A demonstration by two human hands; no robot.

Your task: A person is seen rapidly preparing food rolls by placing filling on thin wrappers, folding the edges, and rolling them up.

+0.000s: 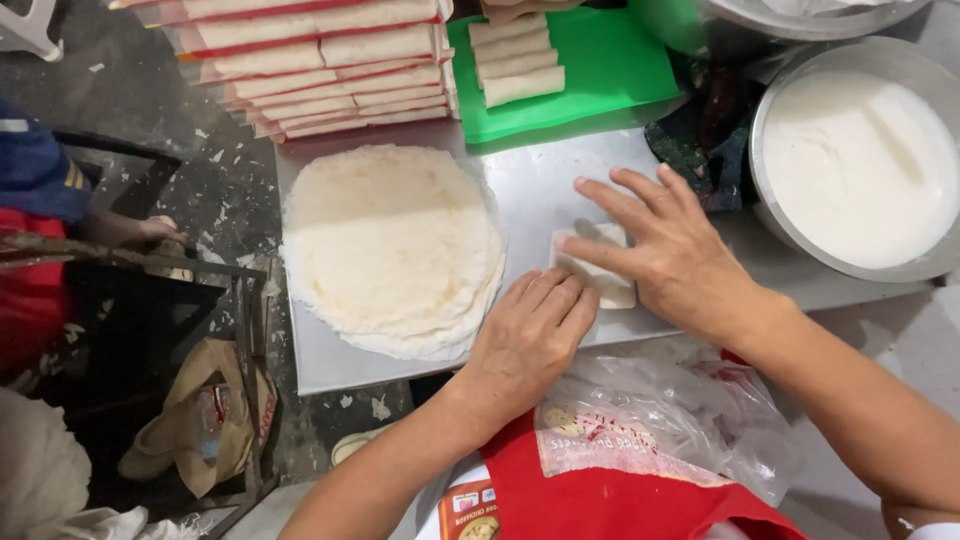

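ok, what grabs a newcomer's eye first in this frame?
Probably the two hands at centre: the right hand presses flat on a small folded white wrapper on the metal tray, and the left hand rests beside it at the edge of the round wrapper stack. Next, the big metal bowl of white batter at upper right, and the finished rolls on a green board at top.
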